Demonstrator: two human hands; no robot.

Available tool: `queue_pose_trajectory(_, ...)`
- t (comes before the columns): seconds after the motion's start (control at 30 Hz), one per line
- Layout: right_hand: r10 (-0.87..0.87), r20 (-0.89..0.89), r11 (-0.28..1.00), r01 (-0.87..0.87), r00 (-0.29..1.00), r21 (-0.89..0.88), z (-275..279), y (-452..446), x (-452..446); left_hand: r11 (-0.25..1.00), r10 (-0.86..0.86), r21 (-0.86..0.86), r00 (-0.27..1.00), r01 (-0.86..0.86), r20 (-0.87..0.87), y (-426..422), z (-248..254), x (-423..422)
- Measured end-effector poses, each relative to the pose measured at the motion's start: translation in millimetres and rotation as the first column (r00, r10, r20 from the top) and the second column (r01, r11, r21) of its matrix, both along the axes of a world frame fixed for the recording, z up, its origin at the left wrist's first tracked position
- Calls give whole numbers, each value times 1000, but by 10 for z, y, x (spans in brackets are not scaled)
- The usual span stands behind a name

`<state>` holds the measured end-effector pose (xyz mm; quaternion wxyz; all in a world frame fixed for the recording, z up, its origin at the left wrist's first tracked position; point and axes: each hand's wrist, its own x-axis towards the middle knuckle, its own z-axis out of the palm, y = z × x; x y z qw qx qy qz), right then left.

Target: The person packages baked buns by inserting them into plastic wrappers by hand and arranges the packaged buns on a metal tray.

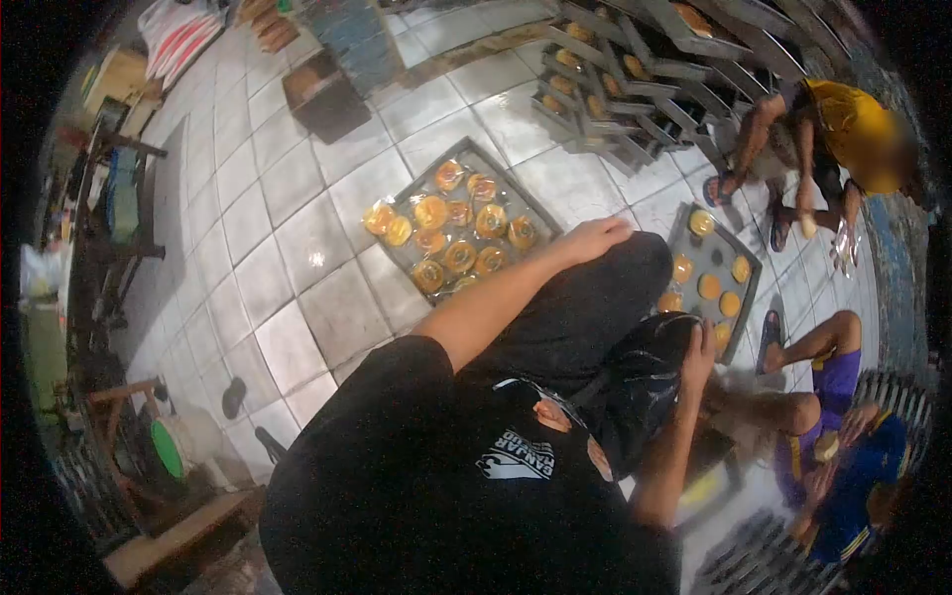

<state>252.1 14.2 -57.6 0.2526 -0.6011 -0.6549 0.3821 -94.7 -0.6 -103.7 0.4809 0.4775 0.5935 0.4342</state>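
Note:
My left hand (598,241) rests on my left knee in dark trousers, fingers lying over the cloth and holding nothing. On my other knee lies my right hand (699,349), its fingers stretched out flat. Beyond my left forearm, a dark metal tray (523,198) on the floor carries several golden buns (429,211), with shiny clear wrapping around them. A second tray (716,256) stands past my knees, bearing several plain round buns (709,287). Small orange-brown patches at my lap are too unclear to name.
Stacked trays of buns (635,67) stand at the upper right. A person in a yellow shirt (843,124) and another in a blue shirt (873,466) sit at the right, each with a bun in hand. A brown box (322,96) and a bucket (193,446) are on the left.

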Motion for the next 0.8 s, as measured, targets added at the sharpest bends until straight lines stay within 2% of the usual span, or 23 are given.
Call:
queue_pose_trajectory(0.03, 17, 3, 1000, -17, 1000, 3, -25, -104, 21, 996, -25, -91, 994, 16, -102, -133, -288, -168)
queue_pose_trajectory(0.1, 49, 163, 990, -69, 985, 119, -34, -353, 101, 998, -40, -66, 933, 18, -358, -724, -1308, -449)
queue_pose_trajectory(0.13, 62, 172, 990, -82, 983, 116, -13, -455, 108, 979, -7, -199, 963, -49, -270, -1165, -1280, -583)
queue_pose_trajectory(0.17, 53, 206, 992, -75, 977, 102, 22, -563, 96, 925, -65, -377, 959, -46, -276, -1577, -2002, -750)
queue_pose_trajectory(0.2, 45, 243, 994, -68, 969, 85, 31, -662, 125, 823, -83, -556, 944, -116, -320, -2151, -2398, -835)
queue_pose_trajectory(0.23, 60, 258, 994, -81, 964, 72, -5, -726, 182, 753, 570, -403, 821, -521, 3, -2773, -3620, -755)
queue_pose_trajectory(0.27, 67, 269, 989, -100, 961, 110, -63, -772, 239, 854, -29, -445, 828, -270, -560, -3322, -3382, -851)
queue_pose_trajectory(0.3, 74, 278, 982, -119, 958, 147, -109, -802, 261, 610, -90, -744, 909, -273, -407, -3517, -2957, -860)
queue_pose_trajectory(0.37, 77, 310, 986, -118, 948, 117, -54, -847, 234, 514, 198, -759, 916, -401, -350, -4192, -3051, -720)
queue_pose_trajectory(0.4, 63, 328, 989, -103, 943, 107, -12, -862, 193, 500, 200, -770, 918, -397, -343, -4442, -3091, -700)
queue_pose_trajectory(0.43, 75, 334, 989, -114, 940, 96, 11, -861, 154, 584, 119, -749, 945, -314, -303, -4649, -3135, -678)
queue_pose_trajectory(0.5, 42, 286, 995, -65, 957, 73, 26, -822, 88, 655, 39, -723, 965, -222, -261, -4717, -3025, -682)
queue_pose_trajectory(0.57, 61, 348, 989, -104, 935, 106, 10, -764, 76, 662, 6, -703, 941, -258, -340, -4540, -2920, -731)
queue_pose_trajectory(0.63, 52, 305, 993, -82, 951, 84, 119, -739, -35, 776, 146, -498, 878, -388, -457, -4379, -3440, -766)
queue_pose_trajectory(0.67, 51, 319, 993, -82, 947, 86, 126, -720, -52, 715, 316, -556, 905, -425, -285, -4110, -3242, -862)
queue_pose_trajectory(0.7, 65, 330, 992, -98, 942, 83, 120, -704, -72, 648, 482, -622, 869, -439, -111, -3791, -2984, -974)
queue_pose_trajectory(0.77, 82, 350, 990, -117, 933, 83, 34, -670, -59, 694, 455, -507, 857, -511, -242, -3365, -3000, -1140)
queue_pose_trajectory(0.8, 89, 305, 994, -103, 948, 32, -79, -633, -12, 693, 458, -511, 858, -508, -232, -3188, -2991, -1214)
